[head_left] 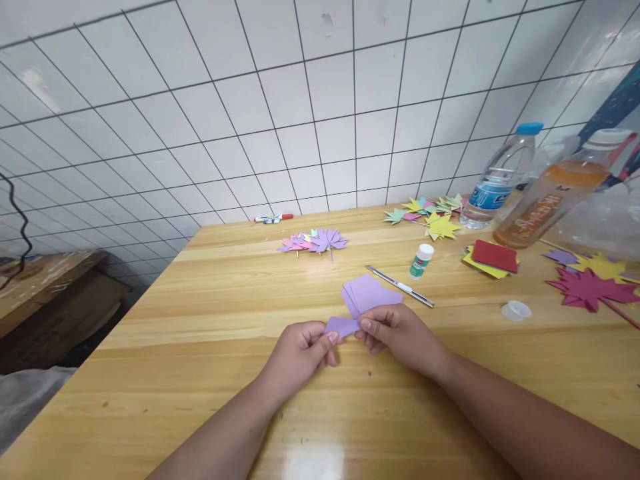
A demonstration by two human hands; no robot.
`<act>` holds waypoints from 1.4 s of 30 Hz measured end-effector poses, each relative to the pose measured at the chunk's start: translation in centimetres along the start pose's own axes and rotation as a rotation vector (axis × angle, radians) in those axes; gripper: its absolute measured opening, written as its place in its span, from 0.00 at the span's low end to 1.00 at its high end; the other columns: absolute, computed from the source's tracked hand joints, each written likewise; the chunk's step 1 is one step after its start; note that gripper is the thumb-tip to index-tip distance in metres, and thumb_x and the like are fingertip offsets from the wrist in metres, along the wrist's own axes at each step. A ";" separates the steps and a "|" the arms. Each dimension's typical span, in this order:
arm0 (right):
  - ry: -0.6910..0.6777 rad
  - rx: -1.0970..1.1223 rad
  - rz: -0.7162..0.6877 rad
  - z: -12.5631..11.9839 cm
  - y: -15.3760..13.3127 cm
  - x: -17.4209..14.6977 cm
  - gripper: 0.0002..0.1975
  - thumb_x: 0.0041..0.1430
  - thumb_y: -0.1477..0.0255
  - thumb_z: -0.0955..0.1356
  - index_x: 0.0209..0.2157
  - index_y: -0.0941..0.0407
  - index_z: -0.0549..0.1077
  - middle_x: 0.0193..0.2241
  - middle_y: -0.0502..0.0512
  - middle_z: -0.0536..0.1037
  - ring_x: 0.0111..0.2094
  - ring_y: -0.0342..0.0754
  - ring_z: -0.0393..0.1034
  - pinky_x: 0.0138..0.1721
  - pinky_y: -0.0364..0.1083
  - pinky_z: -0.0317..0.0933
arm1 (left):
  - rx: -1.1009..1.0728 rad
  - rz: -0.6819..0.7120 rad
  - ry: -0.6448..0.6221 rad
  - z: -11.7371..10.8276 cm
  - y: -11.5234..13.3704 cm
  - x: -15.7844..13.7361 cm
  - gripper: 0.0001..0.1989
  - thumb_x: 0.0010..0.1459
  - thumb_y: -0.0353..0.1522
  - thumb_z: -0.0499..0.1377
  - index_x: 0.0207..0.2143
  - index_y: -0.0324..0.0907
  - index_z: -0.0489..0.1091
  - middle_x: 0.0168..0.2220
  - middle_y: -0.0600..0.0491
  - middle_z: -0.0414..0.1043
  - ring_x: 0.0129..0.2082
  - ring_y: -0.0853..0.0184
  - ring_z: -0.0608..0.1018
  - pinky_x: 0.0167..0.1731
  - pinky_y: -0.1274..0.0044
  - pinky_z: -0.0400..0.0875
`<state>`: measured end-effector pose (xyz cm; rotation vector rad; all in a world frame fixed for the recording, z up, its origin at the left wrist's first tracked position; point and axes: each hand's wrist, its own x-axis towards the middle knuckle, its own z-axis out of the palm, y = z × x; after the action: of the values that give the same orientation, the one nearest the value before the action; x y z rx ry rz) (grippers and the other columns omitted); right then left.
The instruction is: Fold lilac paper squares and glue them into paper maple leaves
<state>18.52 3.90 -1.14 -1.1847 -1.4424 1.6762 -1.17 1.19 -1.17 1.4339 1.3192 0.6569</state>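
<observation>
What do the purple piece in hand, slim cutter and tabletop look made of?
Purple piece: matte paper or thin card, by its crisp edges. Slim cutter: probably metal, from its silvery sheen. Tabletop: glossy wood or wood-look laminate, showing grain and reflection.

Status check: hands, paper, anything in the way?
Left hand, right hand pinching small purple paper piece between them. Purple sheets just beyond. Utility knife past sheets, touching neither hand.

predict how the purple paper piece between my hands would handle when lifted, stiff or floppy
The purple paper piece would probably be very light, since it looks small and thin. It seems fairly stiff, spanning from the left hand to the right hand without visible sag. Pushed hard, it might still crease, being only paper.
</observation>
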 end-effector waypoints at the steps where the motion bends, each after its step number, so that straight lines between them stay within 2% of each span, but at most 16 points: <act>1: -0.004 0.015 -0.001 0.0 0.0 0.0 0.18 0.50 0.57 0.66 0.28 0.59 0.74 0.21 0.51 0.71 0.24 0.43 0.67 0.26 0.42 0.64 | -0.019 -0.002 0.008 0.0 0.0 0.0 0.16 0.55 0.41 0.54 0.27 0.37 0.70 0.19 0.54 0.71 0.17 0.74 0.66 0.20 0.82 0.60; 3: -0.004 0.007 -0.030 0.1 -0.1 -0.2 0.18 0.50 0.59 0.66 0.37 0.58 0.73 0.26 0.52 0.72 0.27 0.44 0.68 0.26 0.41 0.63 | -0.043 0.002 0.021 0.1 0.0 0.0 0.16 0.55 0.41 0.54 0.26 0.37 0.69 0.19 0.53 0.71 0.18 0.73 0.67 0.20 0.82 0.61; 5: -0.014 -0.103 -0.099 0.5 0.0 -0.4 0.17 0.49 0.63 0.67 0.39 0.57 0.72 0.27 0.51 0.72 0.27 0.43 0.66 0.24 0.40 0.60 | -0.037 0.020 0.014 0.2 0.0 0.0 0.16 0.55 0.41 0.54 0.25 0.37 0.69 0.20 0.53 0.71 0.19 0.73 0.68 0.21 0.82 0.62; 8: -0.014 -0.332 -0.182 1.2 0.3 -0.6 0.08 0.50 0.68 0.67 0.29 0.58 0.74 0.21 0.49 0.70 0.24 0.41 0.62 0.23 0.39 0.55 | 0.037 0.072 -0.013 0.6 -0.1 -0.2 0.16 0.56 0.40 0.53 0.25 0.37 0.70 0.21 0.52 0.72 0.21 0.72 0.70 0.25 0.81 0.63; 10: 0.017 -0.372 -0.174 1.4 0.4 -0.5 0.08 0.51 0.68 0.66 0.26 0.58 0.74 0.20 0.49 0.70 0.23 0.41 0.61 0.24 0.39 0.55 | 0.093 0.095 -0.010 0.7 -0.1 -0.3 0.16 0.56 0.40 0.53 0.25 0.37 0.71 0.21 0.52 0.72 0.22 0.71 0.70 0.25 0.81 0.63; 17: 0.122 -0.226 -0.118 0.5 0.6 0.0 0.08 0.50 0.67 0.66 0.26 0.57 0.72 0.20 0.48 0.69 0.22 0.41 0.62 0.22 0.39 0.58 | 0.053 0.048 0.049 0.5 -0.2 -0.1 0.16 0.56 0.41 0.53 0.26 0.38 0.71 0.21 0.53 0.72 0.21 0.72 0.70 0.24 0.82 0.62; 23: 0.127 -0.099 -0.068 0.6 0.6 0.0 0.08 0.46 0.66 0.68 0.24 0.57 0.72 0.19 0.48 0.68 0.22 0.42 0.62 0.20 0.39 0.61 | 0.078 0.046 0.059 0.2 -0.2 -0.1 0.15 0.56 0.41 0.53 0.26 0.39 0.71 0.20 0.53 0.72 0.20 0.72 0.70 0.23 0.82 0.64; 27: 0.139 -0.066 -0.065 0.4 0.4 0.1 0.11 0.47 0.63 0.67 0.22 0.57 0.72 0.19 0.47 0.68 0.18 0.39 0.61 0.18 0.39 0.60 | 0.084 0.072 0.077 -0.1 -0.2 0.2 0.15 0.56 0.40 0.53 0.26 0.39 0.71 0.20 0.54 0.72 0.21 0.72 0.70 0.24 0.82 0.64; 31: 0.218 0.060 -0.052 -0.3 0.4 0.3 0.14 0.48 0.60 0.68 0.24 0.58 0.71 0.22 0.47 0.70 0.15 0.37 0.59 0.18 0.40 0.60 | -0.019 0.051 0.146 -0.5 -0.5 0.7 0.15 0.57 0.40 0.53 0.28 0.38 0.70 0.19 0.55 0.70 0.19 0.73 0.68 0.22 0.82 0.62; 35: 0.183 0.087 -0.090 -0.5 0.6 0.3 0.12 0.49 0.62 0.68 0.25 0.58 0.71 0.25 0.48 0.72 0.17 0.37 0.59 0.19 0.39 0.60 | -0.128 0.047 0.180 -0.5 -0.4 0.7 0.15 0.56 0.41 0.54 0.30 0.37 0.70 0.19 0.54 0.69 0.18 0.73 0.68 0.21 0.82 0.62; 37: 0.136 0.061 -0.123 -0.3 0.7 0.3 0.11 0.50 0.63 0.68 0.26 0.58 0.72 0.24 0.48 0.71 0.19 0.37 0.60 0.20 0.39 0.60 | -0.190 0.060 0.148 -0.4 -0.1 0.4 0.17 0.56 0.42 0.53 0.34 0.37 0.71 0.22 0.52 0.72 0.21 0.71 0.71 0.23 0.81 0.64; 40: 0.079 0.045 -0.163 0.0 0.9 0.2 0.11 0.50 0.64 0.68 0.27 0.58 0.72 0.22 0.48 0.69 0.22 0.39 0.61 0.21 0.38 0.60 | -0.299 0.064 0.035 0.0 0.4 -0.2 0.19 0.58 0.42 0.50 0.44 0.38 0.69 0.32 0.47 0.75 0.30 0.67 0.75 0.27 0.79 0.68; 42: 0.063 0.017 -0.176 0.2 1.0 0.3 0.10 0.51 0.64 0.68 0.27 0.58 0.72 0.22 0.48 0.68 0.23 0.39 0.60 0.21 0.38 0.60 | -0.347 0.058 -0.019 0.1 0.4 -0.4 0.19 0.59 0.42 0.51 0.44 0.38 0.69 0.35 0.45 0.76 0.32 0.66 0.75 0.28 0.79 0.68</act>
<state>18.34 3.88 -2.19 -1.0593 -1.4464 1.5159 -0.98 0.86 -0.77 1.1947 1.0891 0.8623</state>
